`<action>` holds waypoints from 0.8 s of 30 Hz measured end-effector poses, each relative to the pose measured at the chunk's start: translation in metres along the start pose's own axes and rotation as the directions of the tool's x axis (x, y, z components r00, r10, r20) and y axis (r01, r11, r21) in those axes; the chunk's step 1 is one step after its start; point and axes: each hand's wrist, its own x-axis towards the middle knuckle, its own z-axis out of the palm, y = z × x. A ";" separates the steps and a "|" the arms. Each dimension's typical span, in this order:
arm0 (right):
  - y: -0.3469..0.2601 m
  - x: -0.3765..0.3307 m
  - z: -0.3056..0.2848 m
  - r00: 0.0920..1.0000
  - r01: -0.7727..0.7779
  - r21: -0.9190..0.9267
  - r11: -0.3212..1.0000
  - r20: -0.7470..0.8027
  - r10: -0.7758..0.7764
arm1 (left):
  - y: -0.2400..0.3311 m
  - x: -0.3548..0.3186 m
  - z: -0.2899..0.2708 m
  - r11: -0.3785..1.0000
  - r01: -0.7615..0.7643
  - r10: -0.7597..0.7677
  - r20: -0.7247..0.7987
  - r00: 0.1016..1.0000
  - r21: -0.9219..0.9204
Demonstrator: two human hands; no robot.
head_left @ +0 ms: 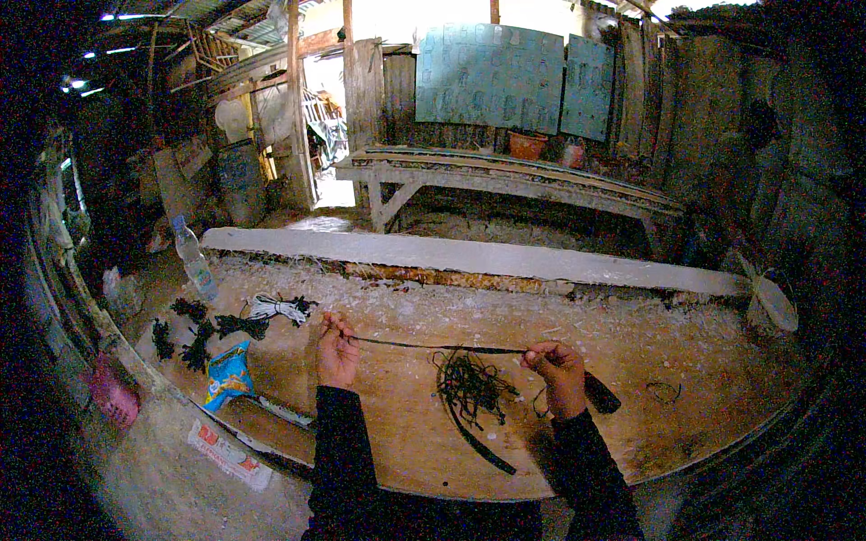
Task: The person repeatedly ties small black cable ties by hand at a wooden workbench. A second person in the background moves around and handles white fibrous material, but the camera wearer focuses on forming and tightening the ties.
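A thin dark strip (433,345) runs nearly level and taut between my two hands above the table. My left hand (338,353) pinches its left end with the fingertips. The other end is gripped between thumb and fingers of my right hand (561,374). Below the strip lies a tangled heap of dark strips (473,386), and a wider dark band (487,453) curves from it toward the near edge. Just right of my right hand is a dark, thick, handle-like piece (602,394), partly hidden by that hand.
Several black cord bundles (195,350) and a white cord bundle (278,309) lie left on the wooden table (397,451). Near them are a clear bottle (195,261) and a blue snack packet (229,375). A pale beam (469,258) edges the far side; a bench (505,180) stands beyond.
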 end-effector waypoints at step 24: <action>0.010 0.003 -0.007 0.999 -0.033 0.125 0.992 0.017 0.031 | -0.002 0.006 -0.010 0.998 -0.064 0.064 0.000 0.998 0.015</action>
